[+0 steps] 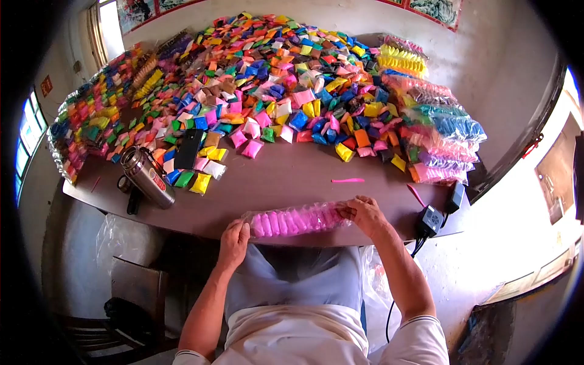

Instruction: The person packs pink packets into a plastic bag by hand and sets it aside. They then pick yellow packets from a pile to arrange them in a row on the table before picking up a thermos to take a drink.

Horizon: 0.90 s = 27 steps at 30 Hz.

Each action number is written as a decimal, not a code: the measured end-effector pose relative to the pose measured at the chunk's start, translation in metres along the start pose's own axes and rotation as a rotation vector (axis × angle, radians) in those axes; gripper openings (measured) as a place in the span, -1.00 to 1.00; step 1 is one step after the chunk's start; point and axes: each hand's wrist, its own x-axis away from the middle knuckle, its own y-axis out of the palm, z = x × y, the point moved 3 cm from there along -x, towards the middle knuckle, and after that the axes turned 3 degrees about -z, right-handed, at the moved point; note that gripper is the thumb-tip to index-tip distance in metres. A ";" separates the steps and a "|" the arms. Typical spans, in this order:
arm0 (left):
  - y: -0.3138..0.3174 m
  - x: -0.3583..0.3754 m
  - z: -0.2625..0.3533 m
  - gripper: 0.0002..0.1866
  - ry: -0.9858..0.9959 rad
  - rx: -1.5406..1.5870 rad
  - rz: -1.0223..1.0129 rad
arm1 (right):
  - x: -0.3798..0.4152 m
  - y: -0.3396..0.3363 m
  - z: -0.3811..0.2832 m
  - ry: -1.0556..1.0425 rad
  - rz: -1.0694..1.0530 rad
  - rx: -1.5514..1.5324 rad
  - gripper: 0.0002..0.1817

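Pink packets in a clear plastic sleeve [295, 220] lie along the near edge of the bench [286, 182], held at both ends. Left hand [234, 240] grips the sleeve's left end, fingers [238, 228] curled over the plastic; right hand [364, 213] closes on the right end, fingers [353, 210] pinching the bunched film. Beyond the sleeve runs a bare strip of dark brown bench, smooth and slightly glossy, with only a thin pink strip [347, 180] on it. Past that strip, a heap of small colored packets [274, 79] covers the far bench, soft and pillowy, in pink, blue, yellow, orange and green. Right of the sleeve, filled sleeves [441, 131] are stacked by color, and a black power adapter [430, 220] sits at the bench edge. Left of the sleeve lie a steel flask [148, 176] on its side, carrying a red label too blurred to read, and a black phone [189, 149].
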 end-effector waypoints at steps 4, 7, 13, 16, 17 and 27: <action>-0.003 0.000 0.000 -0.66 -0.034 0.026 -0.090 | 0.000 -0.002 0.009 -0.070 -0.019 0.033 -0.95; -0.002 0.000 0.002 -0.67 -0.029 0.020 -0.084 | -0.008 -0.007 0.017 -0.173 -0.008 0.258 -0.95; -0.003 0.001 0.010 -0.65 -0.019 0.015 -0.049 | 0.012 0.021 0.004 -0.324 0.317 0.910 -0.85; -0.004 0.002 0.010 -0.64 -0.038 0.012 -0.070 | 0.007 0.002 0.006 -0.298 0.264 0.804 -0.82; -0.004 0.001 0.010 -0.64 -0.055 0.009 -0.089 | 0.003 -0.009 0.007 -0.223 0.177 0.751 -0.84; -0.001 0.004 0.018 -0.67 -0.030 -0.071 -0.056 | 0.000 -0.025 0.000 -0.276 0.142 1.035 -0.81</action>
